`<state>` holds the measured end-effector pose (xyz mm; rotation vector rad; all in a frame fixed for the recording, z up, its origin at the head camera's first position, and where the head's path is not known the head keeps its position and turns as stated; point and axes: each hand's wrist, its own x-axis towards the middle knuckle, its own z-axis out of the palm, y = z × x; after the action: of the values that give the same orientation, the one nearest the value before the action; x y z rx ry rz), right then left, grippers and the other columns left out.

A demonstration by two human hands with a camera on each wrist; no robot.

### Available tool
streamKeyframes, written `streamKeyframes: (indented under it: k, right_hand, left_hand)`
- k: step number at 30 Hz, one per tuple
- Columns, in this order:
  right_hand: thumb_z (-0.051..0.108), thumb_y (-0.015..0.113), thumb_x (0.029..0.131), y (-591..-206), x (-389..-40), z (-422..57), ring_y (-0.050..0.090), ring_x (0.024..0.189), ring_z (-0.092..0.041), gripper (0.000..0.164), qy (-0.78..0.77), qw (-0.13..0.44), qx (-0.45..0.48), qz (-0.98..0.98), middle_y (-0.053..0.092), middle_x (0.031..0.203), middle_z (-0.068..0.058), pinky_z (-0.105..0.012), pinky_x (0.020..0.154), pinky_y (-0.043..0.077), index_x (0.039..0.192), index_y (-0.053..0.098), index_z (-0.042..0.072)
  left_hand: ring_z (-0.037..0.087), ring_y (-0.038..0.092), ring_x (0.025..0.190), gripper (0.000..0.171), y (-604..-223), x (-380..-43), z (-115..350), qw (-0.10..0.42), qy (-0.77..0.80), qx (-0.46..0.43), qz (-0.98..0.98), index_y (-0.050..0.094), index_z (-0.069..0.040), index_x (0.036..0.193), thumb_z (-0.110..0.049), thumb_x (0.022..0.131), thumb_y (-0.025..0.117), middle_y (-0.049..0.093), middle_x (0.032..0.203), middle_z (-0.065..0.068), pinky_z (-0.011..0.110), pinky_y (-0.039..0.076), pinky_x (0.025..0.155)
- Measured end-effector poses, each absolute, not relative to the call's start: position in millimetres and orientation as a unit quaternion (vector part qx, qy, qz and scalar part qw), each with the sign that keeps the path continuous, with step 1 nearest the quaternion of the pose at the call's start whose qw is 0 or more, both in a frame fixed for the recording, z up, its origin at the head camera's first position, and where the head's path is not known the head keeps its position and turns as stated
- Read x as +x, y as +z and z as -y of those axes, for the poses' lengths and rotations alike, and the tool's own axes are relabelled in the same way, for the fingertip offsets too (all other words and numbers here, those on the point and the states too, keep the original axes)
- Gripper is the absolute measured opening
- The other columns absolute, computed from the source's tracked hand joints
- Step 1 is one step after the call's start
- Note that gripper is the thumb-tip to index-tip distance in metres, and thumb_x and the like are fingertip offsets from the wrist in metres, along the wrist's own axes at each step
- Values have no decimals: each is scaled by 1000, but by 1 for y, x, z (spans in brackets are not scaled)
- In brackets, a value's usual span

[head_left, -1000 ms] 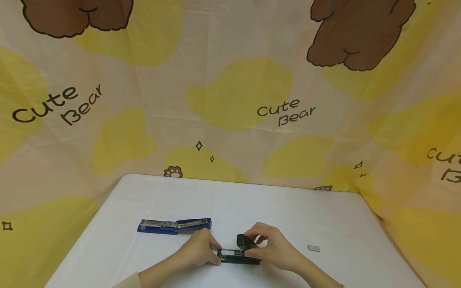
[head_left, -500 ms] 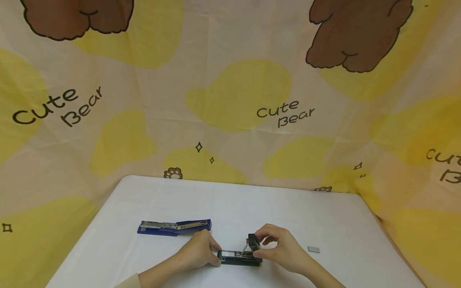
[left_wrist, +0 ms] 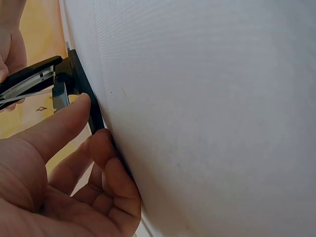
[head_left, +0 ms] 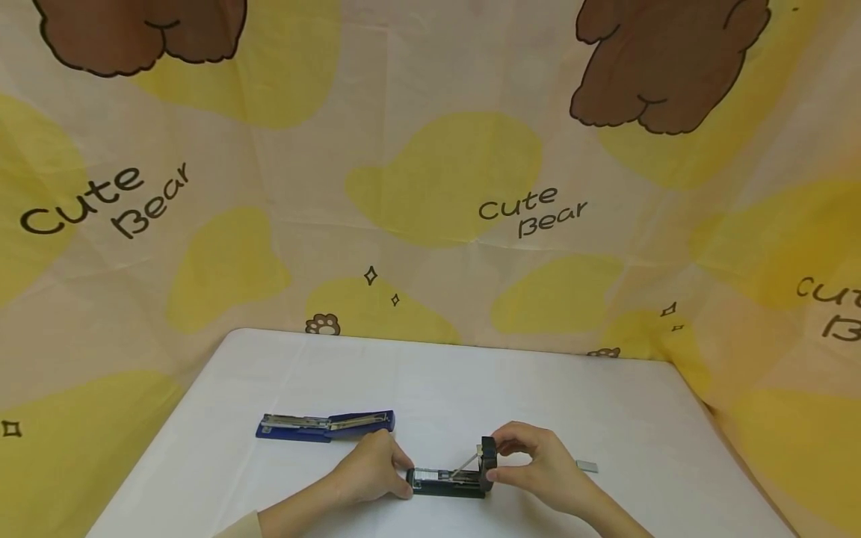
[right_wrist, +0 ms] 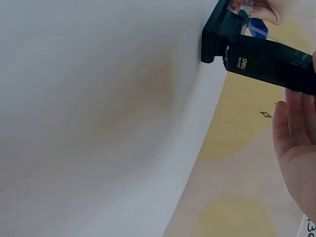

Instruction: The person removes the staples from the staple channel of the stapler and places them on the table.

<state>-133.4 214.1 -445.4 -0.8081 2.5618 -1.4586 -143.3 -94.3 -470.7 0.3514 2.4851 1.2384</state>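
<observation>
A black stapler (head_left: 444, 489) lies on the white table, opened wide. Its top arm (head_left: 488, 459) stands nearly upright from the hinge at the right end, with a thin metal rod slanting down to the staple channel. My left hand (head_left: 370, 465) pinches the base's left end between thumb and fingers; in the left wrist view the thumb (left_wrist: 74, 116) presses on its upper side. My right hand (head_left: 548, 471) grips the raised arm, also visible in the right wrist view as a dark cover (right_wrist: 269, 61) with "deli" lettering.
Behind my left hand lies a blue stapler (head_left: 296, 432), opened out flat. A small grey block that looks like a staple strip (head_left: 588, 466) sits to the right, partly covered by my right hand. A printed yellow cloth (head_left: 430, 179) hangs behind the table (head_left: 538, 396).
My right hand has moved right and swung the stapler's top arm back from leaning over the base to nearly upright. My left hand stays on the base.
</observation>
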Motion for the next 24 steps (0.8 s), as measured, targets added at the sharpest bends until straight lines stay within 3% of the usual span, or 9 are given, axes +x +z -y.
streamKeyframes:
  k: [8,24]
  right_hand:
    - [19,87,86,-445,-131,-223,71,97,-13,30,-493,44,-262,-829,74,107,5,-30,92,55,112,73,15]
    - [9,88,83,-448,-128,-246,74,98,-16,31,-533,69,-229,-812,75,102,-3,-25,90,56,110,73,5]
  left_hand:
    - [20,51,73,30,-470,-142,94,171,443,121,-871,80,2,92,2,64,92,79,90,11,31,39,66]
    - [20,54,80,30,-469,-143,93,171,428,122,-879,81,0,92,0,65,93,79,93,13,38,44,76]
